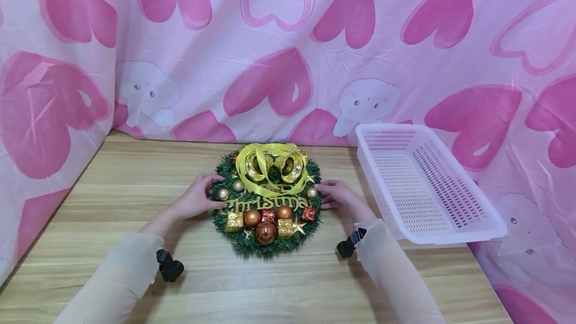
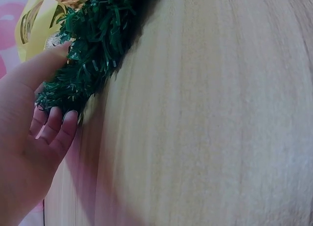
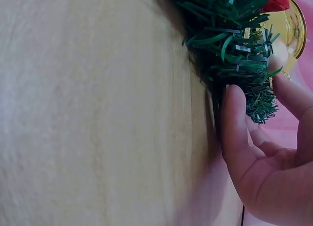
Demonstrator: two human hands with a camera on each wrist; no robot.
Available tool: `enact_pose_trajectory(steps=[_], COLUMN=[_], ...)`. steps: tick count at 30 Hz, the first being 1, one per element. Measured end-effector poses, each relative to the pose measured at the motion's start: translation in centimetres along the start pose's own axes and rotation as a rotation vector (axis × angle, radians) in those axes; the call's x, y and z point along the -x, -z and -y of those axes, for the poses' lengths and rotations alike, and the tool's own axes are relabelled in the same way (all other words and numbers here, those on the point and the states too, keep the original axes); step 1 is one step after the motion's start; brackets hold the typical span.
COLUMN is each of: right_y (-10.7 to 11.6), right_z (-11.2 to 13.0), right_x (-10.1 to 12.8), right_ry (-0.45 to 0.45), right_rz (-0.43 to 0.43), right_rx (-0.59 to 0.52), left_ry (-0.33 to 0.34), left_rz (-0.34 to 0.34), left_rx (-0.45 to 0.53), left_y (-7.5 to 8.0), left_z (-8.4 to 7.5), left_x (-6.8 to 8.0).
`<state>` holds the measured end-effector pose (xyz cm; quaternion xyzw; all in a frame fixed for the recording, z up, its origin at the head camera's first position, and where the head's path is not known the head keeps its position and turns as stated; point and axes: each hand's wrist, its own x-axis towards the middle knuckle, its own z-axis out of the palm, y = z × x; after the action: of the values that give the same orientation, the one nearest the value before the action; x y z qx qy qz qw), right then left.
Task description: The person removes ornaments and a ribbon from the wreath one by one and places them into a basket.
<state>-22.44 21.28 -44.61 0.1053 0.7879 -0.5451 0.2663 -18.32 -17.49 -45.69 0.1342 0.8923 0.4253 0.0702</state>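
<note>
- Left hand (image 1: 195, 198) grips the round green tinsel Christmas wreath (image 1: 267, 199) at its left edge, thumb on top, fingers (image 2: 62, 130) curled underneath.
- Right hand (image 1: 337, 196) pinches the opposite edge likewise.
- Wreath lies flat on the wooden table (image 1: 135, 184), between both hands' fingertips.
</note>
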Motion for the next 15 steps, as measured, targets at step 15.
enact_pose_trajectory(steps=[15], right_y=[1.2], right_z=[1.8], right_x=[1.8], right_ry=[0.231], right_rz=[-0.106], right_rx=[-0.002], left_ry=[0.056], left_rz=[-0.022], left_rx=[0.069], left_y=[-0.3], left_z=[0.2], left_x=[-0.1])
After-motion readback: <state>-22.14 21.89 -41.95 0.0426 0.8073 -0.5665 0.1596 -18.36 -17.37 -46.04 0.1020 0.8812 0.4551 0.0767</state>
